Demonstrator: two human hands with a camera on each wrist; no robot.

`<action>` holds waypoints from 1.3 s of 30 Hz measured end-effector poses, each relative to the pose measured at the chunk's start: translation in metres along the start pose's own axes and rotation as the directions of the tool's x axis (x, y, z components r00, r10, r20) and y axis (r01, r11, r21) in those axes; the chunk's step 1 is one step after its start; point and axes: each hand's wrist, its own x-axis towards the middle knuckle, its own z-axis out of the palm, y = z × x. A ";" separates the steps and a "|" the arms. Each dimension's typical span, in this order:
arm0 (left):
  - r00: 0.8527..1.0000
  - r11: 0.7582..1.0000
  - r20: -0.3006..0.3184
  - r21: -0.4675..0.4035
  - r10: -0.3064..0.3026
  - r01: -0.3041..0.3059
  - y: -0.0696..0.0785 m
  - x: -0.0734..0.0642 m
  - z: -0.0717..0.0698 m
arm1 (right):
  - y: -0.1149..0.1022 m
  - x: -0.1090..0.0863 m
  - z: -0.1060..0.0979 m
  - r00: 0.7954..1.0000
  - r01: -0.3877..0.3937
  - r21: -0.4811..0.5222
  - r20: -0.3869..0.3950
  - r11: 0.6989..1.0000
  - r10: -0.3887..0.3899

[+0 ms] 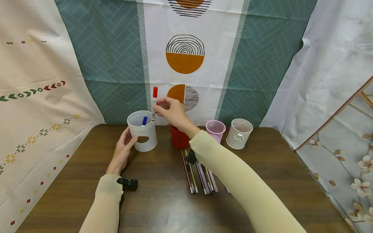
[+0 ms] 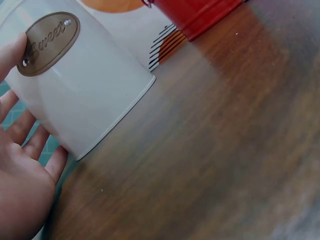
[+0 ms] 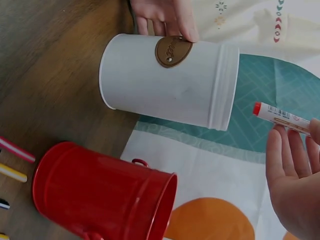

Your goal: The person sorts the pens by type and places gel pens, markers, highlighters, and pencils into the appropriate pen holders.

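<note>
The left hand (image 1: 123, 147) holds the side of the white can (image 1: 142, 132), its thumb on the brown tag (image 2: 54, 42). The right hand (image 1: 173, 113) pinches the red-capped pen (image 1: 154, 98) just above the white can. A blue thing (image 1: 144, 120), maybe a pen, sits inside the white can; only its end shows. Right of the white can come the red can (image 1: 179, 138), pencils (image 1: 201, 178), pink cup (image 1: 215, 128) and pail (image 1: 239, 134).

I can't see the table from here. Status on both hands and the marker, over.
Right hand pinching red-capped marker, just above rim of white bucket. Left hand holding bucket. Blue cap inside; opening looks otherwise unblocked.
</note>
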 end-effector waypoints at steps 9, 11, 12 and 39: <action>1.000 1.000 -0.003 0.000 -0.009 0.009 0.001 0.000 0.000 | 0.001 0.013 0.023 0.999 -0.006 -0.063 -0.032 0.998 0.004; 1.000 1.000 -0.004 0.001 -0.010 0.010 0.001 -0.001 -0.001 | 0.002 0.014 0.027 1.000 -0.015 -0.078 -0.028 0.997 0.013; 1.000 1.000 -0.005 -0.001 -0.009 0.009 0.001 -0.001 -0.001 | 0.003 0.015 0.029 0.999 -0.021 -0.082 -0.026 0.996 0.019; 1.000 1.000 -0.009 -0.008 -0.003 0.003 0.001 0.000 -0.001 | 0.010 0.004 0.007 0.997 -0.067 -0.134 0.026 0.989 0.071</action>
